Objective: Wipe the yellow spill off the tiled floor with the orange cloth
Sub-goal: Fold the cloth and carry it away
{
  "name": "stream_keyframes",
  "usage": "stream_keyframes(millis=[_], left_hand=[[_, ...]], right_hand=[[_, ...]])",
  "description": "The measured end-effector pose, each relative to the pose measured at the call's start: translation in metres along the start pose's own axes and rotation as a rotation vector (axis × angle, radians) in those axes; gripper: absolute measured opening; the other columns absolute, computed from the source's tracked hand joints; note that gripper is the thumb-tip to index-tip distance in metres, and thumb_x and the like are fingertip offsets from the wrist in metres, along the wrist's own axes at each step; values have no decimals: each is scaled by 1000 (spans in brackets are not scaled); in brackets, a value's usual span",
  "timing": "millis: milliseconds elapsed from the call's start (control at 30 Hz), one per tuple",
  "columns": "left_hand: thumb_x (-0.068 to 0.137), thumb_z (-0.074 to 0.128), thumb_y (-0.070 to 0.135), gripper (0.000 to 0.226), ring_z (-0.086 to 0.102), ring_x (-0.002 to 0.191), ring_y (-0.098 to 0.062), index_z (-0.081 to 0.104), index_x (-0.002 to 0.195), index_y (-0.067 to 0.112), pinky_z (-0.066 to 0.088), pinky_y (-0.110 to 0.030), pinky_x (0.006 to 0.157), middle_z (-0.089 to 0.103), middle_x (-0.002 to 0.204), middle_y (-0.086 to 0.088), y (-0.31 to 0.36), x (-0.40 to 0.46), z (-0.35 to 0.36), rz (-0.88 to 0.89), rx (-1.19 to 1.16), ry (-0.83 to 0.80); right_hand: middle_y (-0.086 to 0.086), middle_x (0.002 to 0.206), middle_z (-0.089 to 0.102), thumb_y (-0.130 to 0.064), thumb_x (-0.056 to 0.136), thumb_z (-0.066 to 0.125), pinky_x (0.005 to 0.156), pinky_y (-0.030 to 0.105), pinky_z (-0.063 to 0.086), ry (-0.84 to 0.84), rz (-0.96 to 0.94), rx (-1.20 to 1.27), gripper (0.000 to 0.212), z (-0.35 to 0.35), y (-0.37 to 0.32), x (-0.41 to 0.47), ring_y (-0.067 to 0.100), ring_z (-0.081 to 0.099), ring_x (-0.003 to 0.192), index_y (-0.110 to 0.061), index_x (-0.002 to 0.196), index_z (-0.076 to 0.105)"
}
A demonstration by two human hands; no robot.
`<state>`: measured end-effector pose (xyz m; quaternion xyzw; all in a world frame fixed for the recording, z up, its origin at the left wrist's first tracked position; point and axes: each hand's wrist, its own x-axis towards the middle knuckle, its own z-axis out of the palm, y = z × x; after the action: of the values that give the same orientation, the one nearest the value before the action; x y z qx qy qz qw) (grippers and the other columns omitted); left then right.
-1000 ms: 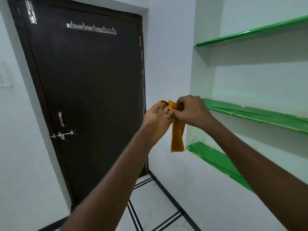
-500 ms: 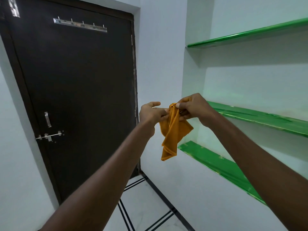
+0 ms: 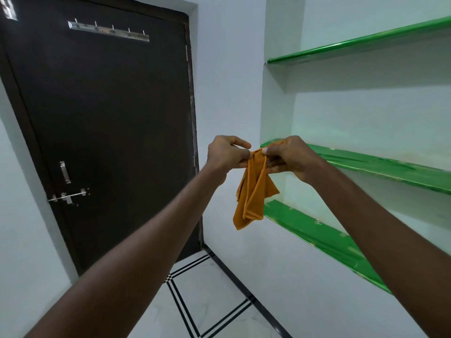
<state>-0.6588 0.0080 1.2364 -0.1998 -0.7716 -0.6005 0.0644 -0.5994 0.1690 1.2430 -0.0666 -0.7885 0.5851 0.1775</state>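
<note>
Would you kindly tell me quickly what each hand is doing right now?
Left hand: fingers pinch the top edge of the orange cloth.
Right hand: fingers also pinch the cloth's top edge; the cloth hangs down between the two hands.

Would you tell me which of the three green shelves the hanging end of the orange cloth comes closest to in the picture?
The lowest shelf: the orange cloth dangles to its near end, below the other two.
</note>
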Motion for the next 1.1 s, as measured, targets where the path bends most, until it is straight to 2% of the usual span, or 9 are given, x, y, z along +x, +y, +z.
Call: stream_keyframes(millis=[167, 267, 367, 533, 667, 733, 900, 1000, 1100], left_hand=[[91, 74, 8, 12, 76, 77, -14, 76, 103, 9, 61, -19, 65, 75, 94, -10, 10, 3, -31, -12, -77, 101], [94, 70, 10, 11, 77, 79, -14, 75, 105, 9, 63, -23, 69, 75, 98, -10, 11, 8, -63, -30, -102, 153], [95, 68, 12, 10, 77, 87, -17, 74, 104, 11, 65, -29, 77, 75, 102, -11, 8, 8, -86, -50, -82, 169], [97, 66, 13, 8, 76, 88, -15, 72, 101, 14, 62, -22, 71, 74, 100, -7, 3, 4, -99, -52, -41, 191], [102, 58, 14, 16, 74, 97, -17, 73, 108, 14, 62, -24, 75, 73, 106, -8, 1, 4, -96, -84, -57, 130], [102, 57, 14, 19, 72, 97, -16, 75, 107, 14, 62, -25, 77, 74, 105, -8, 2, 4, -97, -94, -76, 129], [101, 61, 18, 16, 67, 90, -12, 75, 108, 15, 60, -24, 75, 71, 102, -5, 9, 5, -103, -124, -97, 77], [92, 73, 20, 22, 69, 101, -16, 74, 114, 16, 59, -26, 77, 71, 112, -4, 19, 5, -109, -162, -10, -78], [90, 74, 15, 27, 67, 101, -18, 72, 117, 16, 55, -26, 75, 68, 110, -3, 27, 3, -110, -75, 250, -144]], right_hand=[[16, 80, 71, -9, 91, 65, 60, 35, 62, 257, 30, 90, 10, -21, -11, -3, 28, 72, 68, -1, 85, 67], [17, 94, 71, -17, 88, 64, 55, 32, 58, 455, 58, 102, 18, -53, -7, 4, 26, 69, 73, -2, 98, 66], [20, 107, 71, -16, 93, 67, 62, 34, 59, 488, 83, 51, 25, -75, 0, 7, 27, 68, 85, 2, 111, 67], [19, 110, 72, -11, 91, 74, 85, 44, 63, 544, 37, -86, 25, -87, 7, 9, 31, 72, 89, 1, 112, 70], [14, 106, 74, -12, 92, 73, 76, 37, 63, 516, -44, -91, 16, -85, 6, 5, 24, 72, 84, -6, 106, 75], [13, 108, 75, -16, 93, 74, 82, 37, 63, 462, -45, -46, 18, -85, 5, 0, 24, 74, 90, -5, 107, 76], [13, 103, 75, -12, 84, 82, 82, 31, 62, 202, -56, 18, 30, -91, 0, -11, 23, 75, 94, -3, 111, 74], [15, 101, 73, -6, 81, 83, 85, 33, 61, 156, -128, -165, 30, -91, -3, -12, 26, 73, 95, -6, 110, 75], [9, 94, 71, -10, 81, 83, 86, 37, 58, 272, -269, -576, 23, -89, -3, -9, 24, 67, 90, -12, 104, 78]])
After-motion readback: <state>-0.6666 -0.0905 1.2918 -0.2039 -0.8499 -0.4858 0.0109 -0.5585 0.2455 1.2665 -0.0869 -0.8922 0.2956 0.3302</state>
